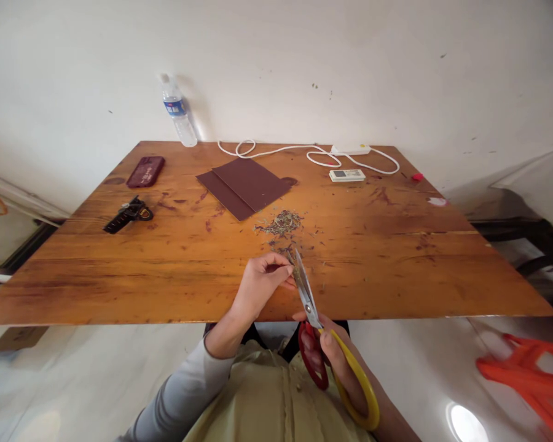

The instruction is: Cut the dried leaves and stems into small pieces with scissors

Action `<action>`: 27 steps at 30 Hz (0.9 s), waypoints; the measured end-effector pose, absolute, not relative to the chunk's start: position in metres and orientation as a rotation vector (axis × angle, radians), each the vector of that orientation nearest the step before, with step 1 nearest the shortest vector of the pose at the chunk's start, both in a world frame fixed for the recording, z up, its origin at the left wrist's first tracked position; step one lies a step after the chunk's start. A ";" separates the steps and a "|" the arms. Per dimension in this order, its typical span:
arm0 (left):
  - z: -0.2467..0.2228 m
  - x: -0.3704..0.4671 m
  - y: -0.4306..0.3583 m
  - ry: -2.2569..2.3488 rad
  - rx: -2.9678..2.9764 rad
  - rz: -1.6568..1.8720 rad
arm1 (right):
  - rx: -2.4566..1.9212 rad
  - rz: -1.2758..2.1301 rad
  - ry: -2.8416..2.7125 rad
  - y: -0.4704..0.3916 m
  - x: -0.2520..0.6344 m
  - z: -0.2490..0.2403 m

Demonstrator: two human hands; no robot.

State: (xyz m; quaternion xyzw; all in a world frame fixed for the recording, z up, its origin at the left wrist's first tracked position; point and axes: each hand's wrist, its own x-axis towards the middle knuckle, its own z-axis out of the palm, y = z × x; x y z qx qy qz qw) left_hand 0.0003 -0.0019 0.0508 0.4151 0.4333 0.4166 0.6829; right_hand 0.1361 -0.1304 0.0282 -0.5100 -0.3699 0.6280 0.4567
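Over the table's front edge, my right hand [334, 347] grips a pair of scissors [309, 307] with one red handle and one yellow handle. The blades point away from me, slightly parted. My left hand [262, 282] pinches a thin, dry, brownish stalk [297, 274] between thumb and fingers, right at the blades. Part of the stalk is hidden by the blades and fingertips. Just beyond both hands lies a loose pile of dry plant clippings [283, 223], with small bits scattered around it.
Two dark red sheets [246, 187] lie behind the pile. A phone [146, 171] and black hair claw [129, 215] are left. A water bottle [179, 113] stands by the wall. A white cable [281, 149], power strip [350, 149] and remote [347, 175] lie at the back; an orange stool [529, 374] stands right.
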 end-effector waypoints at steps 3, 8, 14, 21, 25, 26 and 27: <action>0.050 0.001 -0.002 0.965 0.963 0.937 | -1.257 1.543 -0.943 -0.129 0.136 0.030; 0.048 0.001 -0.002 0.981 0.968 0.939 | -1.272 1.579 -0.883 -0.129 0.134 0.027; 0.045 0.001 -0.005 1.013 0.959 0.957 | -1.223 1.662 -0.811 -0.130 0.133 0.017; 0.042 0.000 -0.006 1.050 0.980 0.994 | -1.251 1.699 -0.777 -0.130 0.132 0.016; 0.040 0.001 -0.006 1.054 0.977 1.002 | -1.254 1.668 -0.789 -0.131 0.132 0.019; 0.039 0.001 -0.006 1.055 0.963 1.010 | -1.255 1.642 -0.817 -0.131 0.132 0.020; 0.039 0.002 -0.006 1.055 0.943 1.022 | -1.252 1.614 -0.848 -0.131 0.133 0.021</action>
